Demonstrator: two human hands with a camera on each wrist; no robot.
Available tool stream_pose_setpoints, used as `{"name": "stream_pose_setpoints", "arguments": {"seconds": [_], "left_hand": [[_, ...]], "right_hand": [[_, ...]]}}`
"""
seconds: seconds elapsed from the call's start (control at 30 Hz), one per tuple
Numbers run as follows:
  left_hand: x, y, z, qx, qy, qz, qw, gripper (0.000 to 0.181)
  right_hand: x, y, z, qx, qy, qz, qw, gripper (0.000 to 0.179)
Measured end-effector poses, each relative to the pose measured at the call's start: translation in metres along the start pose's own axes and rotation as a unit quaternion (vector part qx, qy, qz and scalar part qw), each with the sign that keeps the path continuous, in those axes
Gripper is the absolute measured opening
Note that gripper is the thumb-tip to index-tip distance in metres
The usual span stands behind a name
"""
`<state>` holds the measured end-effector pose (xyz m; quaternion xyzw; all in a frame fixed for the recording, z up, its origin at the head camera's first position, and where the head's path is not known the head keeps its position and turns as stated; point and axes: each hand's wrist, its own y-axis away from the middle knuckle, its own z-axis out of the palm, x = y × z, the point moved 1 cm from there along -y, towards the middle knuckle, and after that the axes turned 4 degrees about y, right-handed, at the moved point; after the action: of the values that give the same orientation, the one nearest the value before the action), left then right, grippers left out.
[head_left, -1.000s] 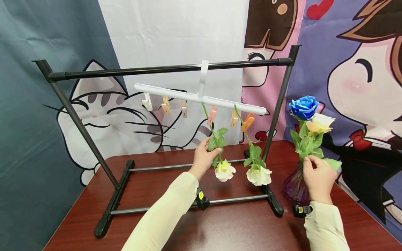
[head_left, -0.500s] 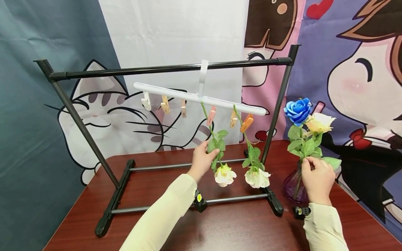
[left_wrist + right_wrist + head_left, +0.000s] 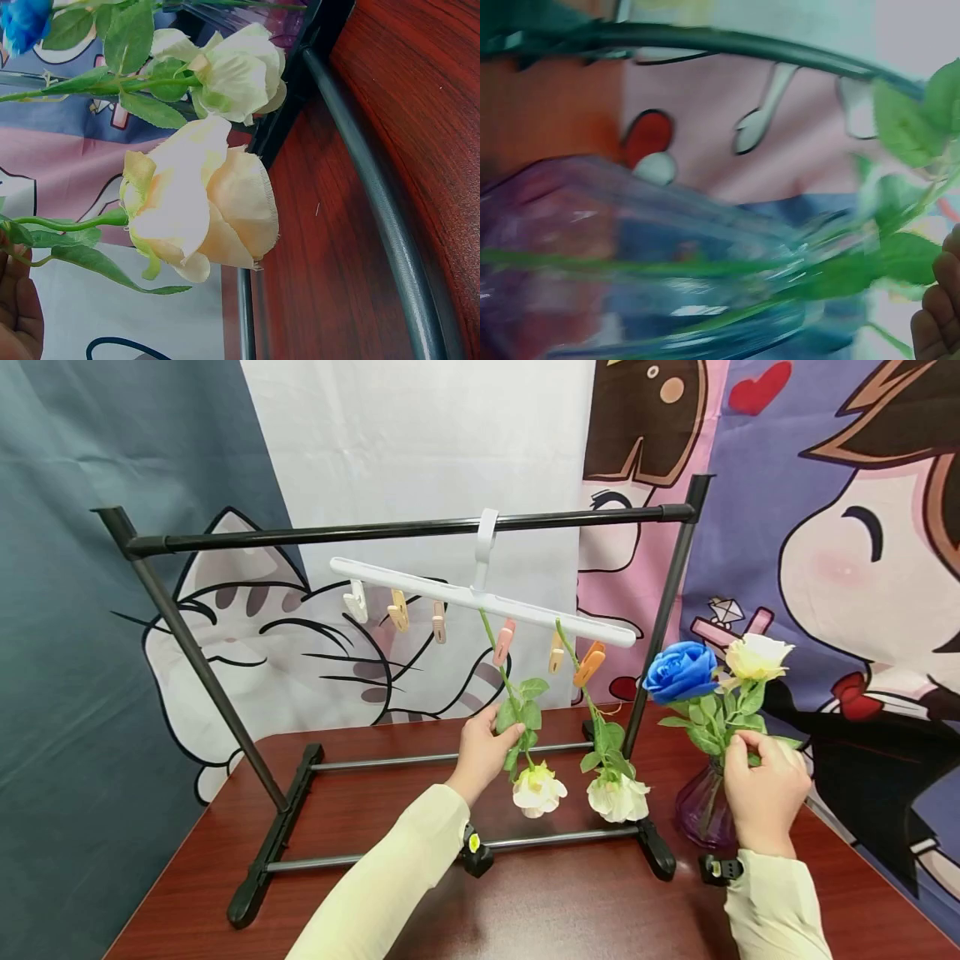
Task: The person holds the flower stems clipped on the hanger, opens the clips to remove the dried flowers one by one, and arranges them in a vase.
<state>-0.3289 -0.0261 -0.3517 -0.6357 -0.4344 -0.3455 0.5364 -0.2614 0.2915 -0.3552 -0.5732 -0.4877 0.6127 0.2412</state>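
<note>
Cartoon backdrop (image 3: 420, 452) across upper frame. My left grip (image 3: 482, 752), centre, pinching hanging rose (image 3: 538, 791), probably steadying it; my right grip (image 3: 767, 789), right side, pinching greenery (image 3: 703, 738) above vase (image 3: 703, 817), seemingly for control.

A cartoon-printed backdrop (image 3: 420, 452) hangs behind a glossy reddish-brown table (image 3: 555, 906).

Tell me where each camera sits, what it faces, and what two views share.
Head: worn on the head, looking forward and down at the rack; left hand, right hand and sleeves show.
Left wrist: on that wrist, facing a hanging rose close up; fingers show at the left edge.
Right wrist: on that wrist, facing the vase; fingers show at the right edge.
Shared: blue rose, in head and left wrist views.
</note>
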Motion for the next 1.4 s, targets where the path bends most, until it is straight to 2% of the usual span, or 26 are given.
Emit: {"name": "stream_pose_setpoints", "arguments": {"seconds": [0.2,0.37,0.47,0.63,0.8,0.9,0.97,1.1,1.17,1.23,1.27,1.33,1.4], "left_hand": [[0.000,0.002,0.000,-0.001,0.001,0.005,1.0000,0.030],[0.002,0.004,0.001,-0.006,0.002,0.009,0.9999,0.031],[0.003,0.004,0.001,-0.004,0.000,0.010,0.9999,0.031],[0.003,0.005,0.001,-0.002,-0.002,0.017,0.9999,0.028],[0.007,0.007,0.001,-0.008,0.006,0.012,0.9999,0.029],[0.008,0.008,0.002,-0.007,0.006,0.012,0.9999,0.029],[0.008,0.007,0.002,-0.008,0.003,0.016,0.9998,0.029],[0.007,0.007,0.003,-0.017,-0.006,0.020,0.9996,0.027],[0.006,0.008,0.003,-0.024,-0.005,0.017,0.9995,0.025],[0.005,0.008,0.004,-0.028,-0.004,0.014,0.9995,0.023],[0.005,0.008,0.004,-0.030,-0.003,0.013,0.9995,0.022],[0.005,0.008,0.005,-0.030,-0.003,0.013,0.9995,0.020],[0.006,0.008,0.005,-0.030,-0.004,0.017,0.9994,0.019]], "right_hand": [[-0.039,-0.017,0.000,0.048,-0.063,-0.015,0.9968,0.015],[-0.084,-0.028,0.000,0.061,-0.123,-0.045,0.9895,0.015],[-0.113,-0.033,0.000,0.051,-0.159,-0.067,0.9837,0.017],[-0.155,-0.037,0.007,0.009,-0.225,-0.119,0.9671,0.016],[-0.178,-0.034,0.024,-0.058,-0.251,-0.158,0.9533,0.011],[-0.186,-0.031,0.036,-0.131,-0.229,-0.179,0.9477,0.012],[-0.193,-0.030,0.045,-0.202,-0.204,-0.184,0.9400,0.015],[-0.204,-0.029,0.060,-0.361,-0.155,-0.152,0.9071,0.028],[-0.209,-0.028,0.068,-0.419,-0.141,-0.120,0.8890,0.037],[-0.212,-0.028,0.075,-0.451,-0.137,-0.087,0.8778,0.046],[-0.213,-0.027,0.079,-0.456,-0.138,-0.074,0.8759,0.049],[-0.216,-0.027,0.085,-0.454,-0.154,-0.047,0.8760,0.053],[-0.220,-0.027,0.090,-0.438,-0.176,-0.027,0.8812,0.050]]}}
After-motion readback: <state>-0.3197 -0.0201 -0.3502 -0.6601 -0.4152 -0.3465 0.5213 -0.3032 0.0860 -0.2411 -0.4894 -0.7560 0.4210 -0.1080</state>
